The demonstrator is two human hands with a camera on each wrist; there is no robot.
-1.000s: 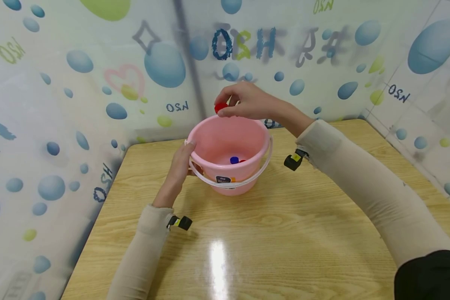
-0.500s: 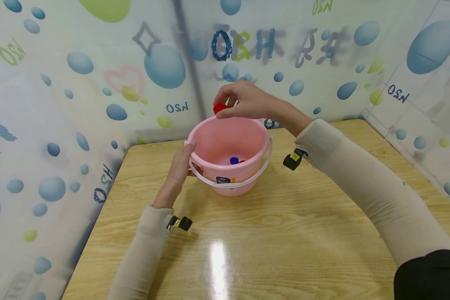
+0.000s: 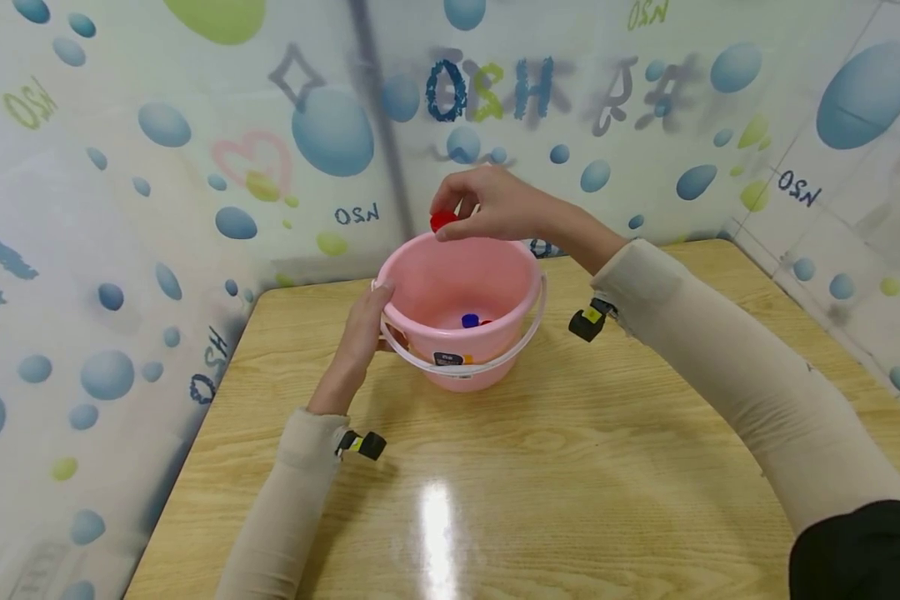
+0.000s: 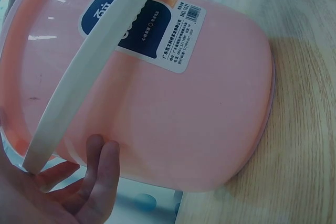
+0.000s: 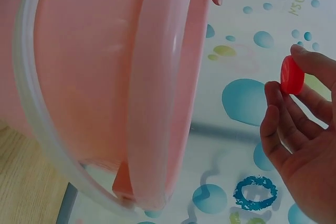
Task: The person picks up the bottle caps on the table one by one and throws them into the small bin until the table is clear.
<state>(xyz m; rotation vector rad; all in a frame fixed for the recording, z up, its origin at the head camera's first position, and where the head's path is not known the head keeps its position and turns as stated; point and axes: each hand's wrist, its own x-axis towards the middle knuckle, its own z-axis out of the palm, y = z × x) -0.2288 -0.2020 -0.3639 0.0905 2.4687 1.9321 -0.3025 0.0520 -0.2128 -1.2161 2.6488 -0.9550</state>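
A pink bucket point(image 3: 461, 292) with a white handle point(image 3: 457, 369) lowered across its front stands on the wooden table. At its left side my left hand point(image 3: 362, 323) grips the rim, thumb on the edge and fingers against the outer wall, as the left wrist view shows. Above the far rim, my right hand point(image 3: 491, 202) pinches a small round red cap point(image 5: 292, 75) between thumb and fingertips; it touches nothing else. Inside the bucket, on the bottom, lies a blue cap point(image 3: 470, 320). Beside it a red piece point(image 3: 486, 322) is mostly hidden by the near rim.
The wooden table point(image 3: 555, 467) runs up to a patterned curtain point(image 3: 330, 208) behind the bucket. A second stretch of patterned wall closes off the right side. The bucket's front carries a printed label point(image 4: 157, 30).
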